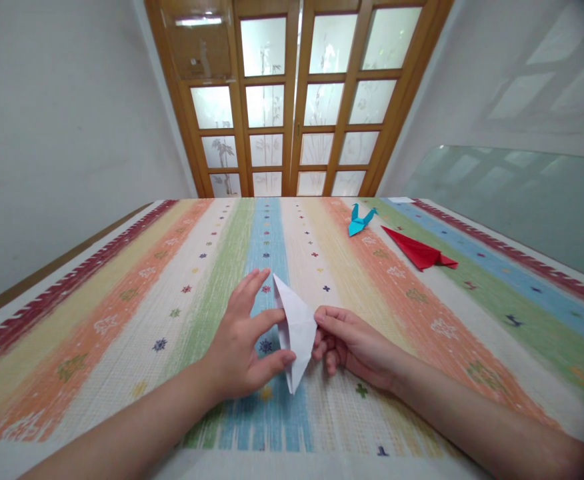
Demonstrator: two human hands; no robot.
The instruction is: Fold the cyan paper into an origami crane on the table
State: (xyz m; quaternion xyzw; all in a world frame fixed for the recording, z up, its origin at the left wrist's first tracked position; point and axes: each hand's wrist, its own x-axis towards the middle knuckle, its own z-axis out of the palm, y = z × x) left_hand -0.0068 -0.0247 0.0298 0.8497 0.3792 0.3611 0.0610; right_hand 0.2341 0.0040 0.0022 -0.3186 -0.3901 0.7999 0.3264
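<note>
White paper point(296, 327), folded into a narrow pointed kite, sits between both hands.

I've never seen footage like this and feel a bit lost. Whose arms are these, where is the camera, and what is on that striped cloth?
There is no machine here. The one picture comes from a camera worn on a person's head, looking forward and down, so the two bare arms coming in from the bottom are that person's own. The left hand and the right hand hold a folded white paper between them, a pointed, kite-like shape, just above the striped tablecloth. Further back on the right lie a small blue folded paper figure and a flat red folded paper. Behind the table stand wooden doors with frosted glass panes.
</note>
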